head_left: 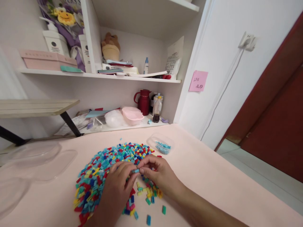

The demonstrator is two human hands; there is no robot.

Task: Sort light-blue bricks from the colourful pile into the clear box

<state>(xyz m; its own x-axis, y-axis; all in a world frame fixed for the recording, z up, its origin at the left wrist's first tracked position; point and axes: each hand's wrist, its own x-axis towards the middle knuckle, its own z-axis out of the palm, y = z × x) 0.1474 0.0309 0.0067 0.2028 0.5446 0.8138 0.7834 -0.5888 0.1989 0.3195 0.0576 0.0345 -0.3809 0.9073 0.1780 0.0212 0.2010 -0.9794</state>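
Note:
Both hands meet over a large heap of small colourful building blocks (101, 160) on the pink tabletop. A light blue block (135, 171) shows between the fingertips. My left hand (120, 179) pinches it from the left, fingers curled. My right hand (158, 173) closes thumb and forefinger on its right end. Whether it is one block or several joined pieces, I cannot tell. Loose yellow, green, red and blue blocks (148, 190) lie under and in front of the hands. Behind the right hand stands a clear plastic container (151, 138) holding light blue blocks (163, 147).
Clear plastic lids or trays (59, 164) lie at the left, near a small wooden stand (38, 107). On the low shelf at the back are a pink bowl (133, 114), a red jug (143, 102) and a bottle of dark liquid (156, 110). A wall (213, 63) borders the right.

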